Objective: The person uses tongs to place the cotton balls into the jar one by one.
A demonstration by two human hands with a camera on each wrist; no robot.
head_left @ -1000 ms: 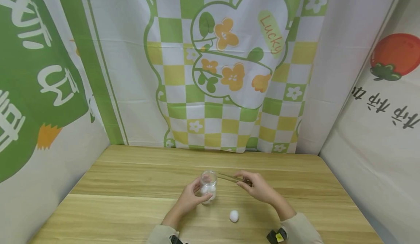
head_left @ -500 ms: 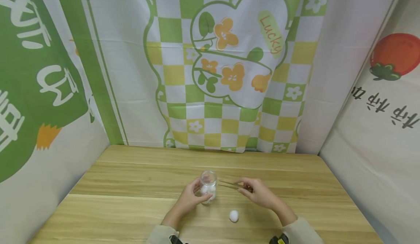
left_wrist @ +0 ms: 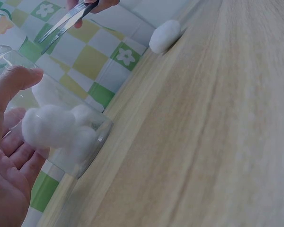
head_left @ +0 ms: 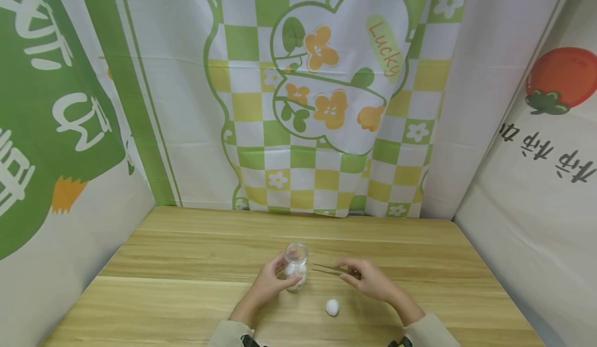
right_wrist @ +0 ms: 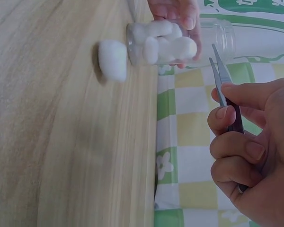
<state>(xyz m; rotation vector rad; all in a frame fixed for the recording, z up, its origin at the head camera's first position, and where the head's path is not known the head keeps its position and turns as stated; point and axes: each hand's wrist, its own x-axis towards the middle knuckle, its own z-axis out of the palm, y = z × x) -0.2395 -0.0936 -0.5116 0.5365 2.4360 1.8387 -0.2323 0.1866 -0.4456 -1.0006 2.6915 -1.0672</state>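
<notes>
A clear jar (head_left: 297, 254), lidless and with several cotton balls (left_wrist: 54, 126) in its lower part, stands upright on the table. My left hand (head_left: 272, 278) holds it from the left, thumb in front and fingers behind. Right of the jar, my right hand (head_left: 369, 277) grips a pair of tweezers (right_wrist: 222, 75) between thumb and fingers. The tweezers' tips are slightly apart with nothing between them, pointing toward the jar without touching it. One loose cotton ball (head_left: 332, 307) lies on the table, in front of the tweezers and to the right of the jar.
The wooden table (head_left: 186, 254) reaches back to a checked green and yellow curtain (head_left: 322, 181). Printed cloth also hangs along the left side (head_left: 56, 129) and the right side (head_left: 536, 181).
My right hand has drawn the tweezers slightly toward me and to the right, away from the jar's mouth. My left hand, the jar and the loose cotton ball look unmoved.
</notes>
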